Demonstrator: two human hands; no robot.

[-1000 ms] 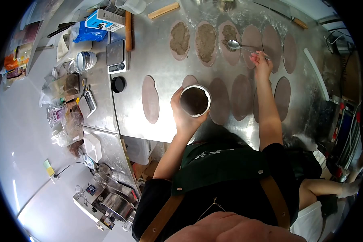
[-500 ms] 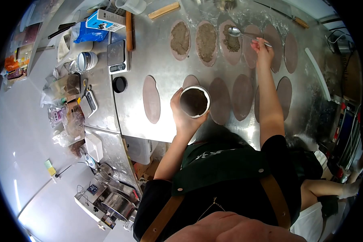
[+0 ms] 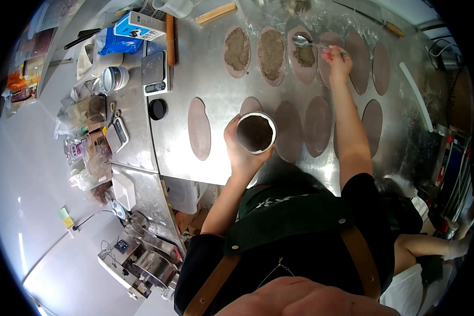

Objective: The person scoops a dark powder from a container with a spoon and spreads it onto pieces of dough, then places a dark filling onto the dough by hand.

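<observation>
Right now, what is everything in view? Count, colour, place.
Table: one, silvery, centre
Flat ovals: twelve, brownish, two rows, some partly hidden
Paste: three patches, greyish, far row
Spoon: one, silvery, at third far oval from left
Cup: one, white rim, near row
Scales: two, silvery, left
Lid: one, black, left
Rolling pin: one, brown, far left
Wood piece: one, tan, far side
Knife: one, brown handle, far right
Carton: one, blue and white, far left
Tub: one, pale, left
Machine: one, silvery, lower left
Other clutter: uncounted, mixed, edges
Apron: one, dark green, bottom centre
Left grip: one, bare, around cup
Right grip: one, bare, on spoon
</observation>
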